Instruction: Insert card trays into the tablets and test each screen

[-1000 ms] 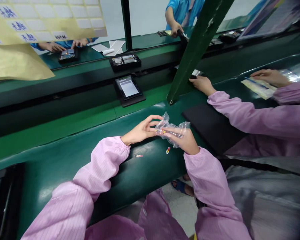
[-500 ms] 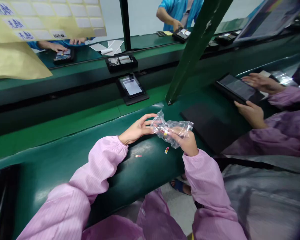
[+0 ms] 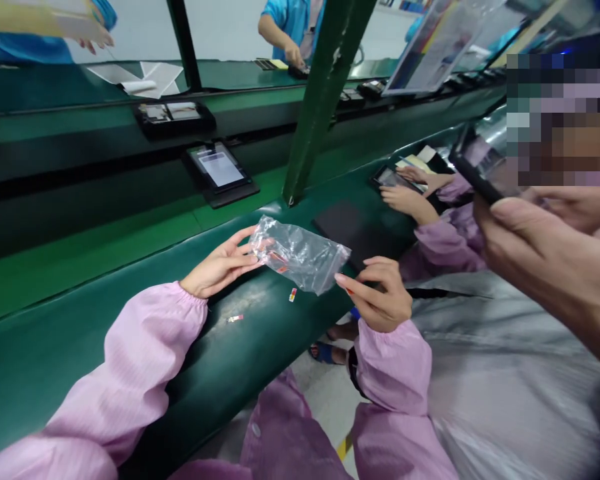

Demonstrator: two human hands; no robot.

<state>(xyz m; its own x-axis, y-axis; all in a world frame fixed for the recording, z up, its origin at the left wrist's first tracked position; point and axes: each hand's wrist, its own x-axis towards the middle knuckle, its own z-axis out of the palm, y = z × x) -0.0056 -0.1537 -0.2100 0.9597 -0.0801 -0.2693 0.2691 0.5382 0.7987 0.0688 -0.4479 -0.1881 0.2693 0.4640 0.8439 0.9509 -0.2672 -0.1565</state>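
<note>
My left hand [image 3: 225,265] grips a clear plastic bag [image 3: 305,253] by its left end, fingers and thumb closed on it. Small red pieces show through the film near that end. My right hand [image 3: 380,293] is just off the bag's right end, with a small red-orange piece [image 3: 349,291] at its fingertips; the rest of that piece is hidden. On the green bench below the bag lie a small red, yellow and white strip [image 3: 293,295] and a small pink and white strip [image 3: 235,319].
A lit tablet [image 3: 221,167] on a dark cover and an opened black device [image 3: 174,117] stand on the line ahead. A green post [image 3: 315,120] rises beyond the bag. A dark mat [image 3: 347,230] lies to the right. At the right, a co-worker's hand [image 3: 545,247] holds a dark device close by.
My right hand has come out of the bag to the right, a small red-orange piece at its fingertips. The bag now hangs stretched out from my left hand. The view has swung right.
</note>
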